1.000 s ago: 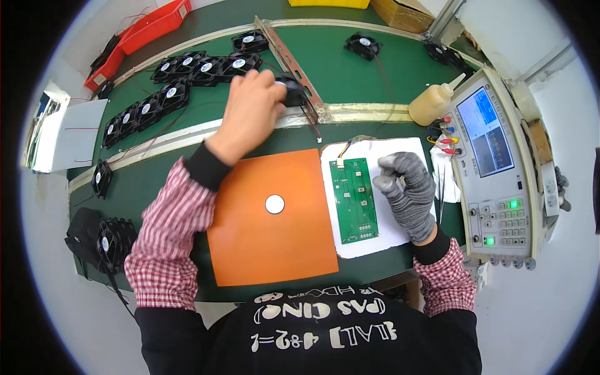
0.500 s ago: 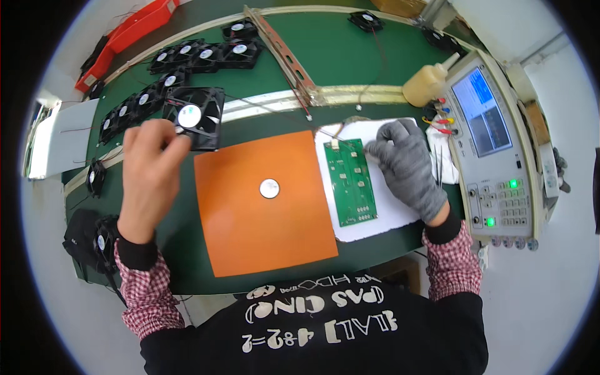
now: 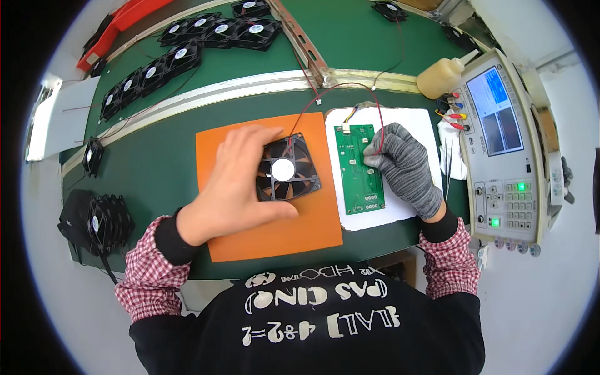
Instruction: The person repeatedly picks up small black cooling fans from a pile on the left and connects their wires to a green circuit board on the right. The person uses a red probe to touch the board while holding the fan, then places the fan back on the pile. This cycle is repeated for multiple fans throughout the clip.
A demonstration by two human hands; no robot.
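A black square cooling fan (image 3: 303,148) lies on the orange mat (image 3: 237,240), a plain white round spot at its middle. My bare left hand (image 3: 234,181) is at the fan's left side, thumb and fingers spread wide apart around its edge. From the fan's top a thin red and dark cable (image 3: 350,84) arcs up and over to the right. In its grey glove, my right hand (image 3: 403,165) pinches the cable's far end over the green circuit board (image 3: 356,181). The connector itself is hidden in the fingers. Beneath the board lies a white sheet (image 3: 403,219).
Several black fans (image 3: 181,56) stand in rows at the back left, with a stack of fans (image 3: 109,222) at the near left. A test instrument (image 3: 500,144) stands on the right, beside a squeeze bottle (image 3: 440,78) and tweezers (image 3: 449,159). A metal rail (image 3: 300,40) crosses the back.
The fan has come down from the upper left onto the mat, where a white disc lay in view before. My left hand has moved right and spread; my right now holds the cable end.
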